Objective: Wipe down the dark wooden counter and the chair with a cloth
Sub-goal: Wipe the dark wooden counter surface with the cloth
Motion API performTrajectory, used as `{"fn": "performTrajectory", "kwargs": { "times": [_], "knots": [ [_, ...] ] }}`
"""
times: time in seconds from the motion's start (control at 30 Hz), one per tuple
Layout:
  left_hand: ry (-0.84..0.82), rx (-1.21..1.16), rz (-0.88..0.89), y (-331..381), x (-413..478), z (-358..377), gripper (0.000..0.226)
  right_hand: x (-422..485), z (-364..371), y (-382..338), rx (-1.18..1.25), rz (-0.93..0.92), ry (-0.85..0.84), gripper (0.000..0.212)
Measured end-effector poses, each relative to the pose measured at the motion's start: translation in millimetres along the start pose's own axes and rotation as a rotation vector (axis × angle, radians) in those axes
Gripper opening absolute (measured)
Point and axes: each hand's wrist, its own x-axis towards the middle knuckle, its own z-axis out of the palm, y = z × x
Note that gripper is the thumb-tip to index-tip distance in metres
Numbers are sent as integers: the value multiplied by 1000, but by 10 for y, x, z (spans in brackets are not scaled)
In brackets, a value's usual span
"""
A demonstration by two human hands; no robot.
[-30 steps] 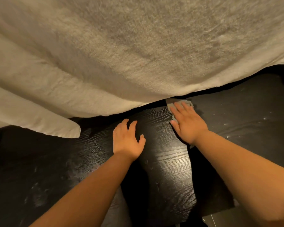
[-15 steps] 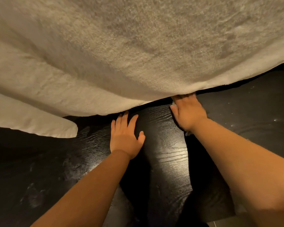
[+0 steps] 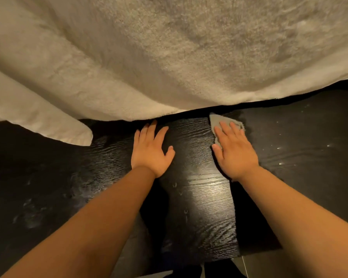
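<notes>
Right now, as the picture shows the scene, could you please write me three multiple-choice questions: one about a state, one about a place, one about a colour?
1. The left hand: A lies flat on the counter; B makes a fist; C points upward.
2. The cloth lies: A under the left hand; B under the right hand; C folded at the counter's near edge.
3. The cloth's colour is: A red; B grey; C black.

Answers: 1 A, its fingers are straight on the wood. 2 B, the right fingers press on it. 3 B, it shows pale grey against the dark wood.
</notes>
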Motion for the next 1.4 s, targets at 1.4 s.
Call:
{"fn": "performTrajectory", "kwargs": {
  "times": [1.4],
  "knots": [
    [-18,-119,-44,-186,-1754,72,61,-1622,481,-1539,-42,-288,-155,75]
  ]
}}
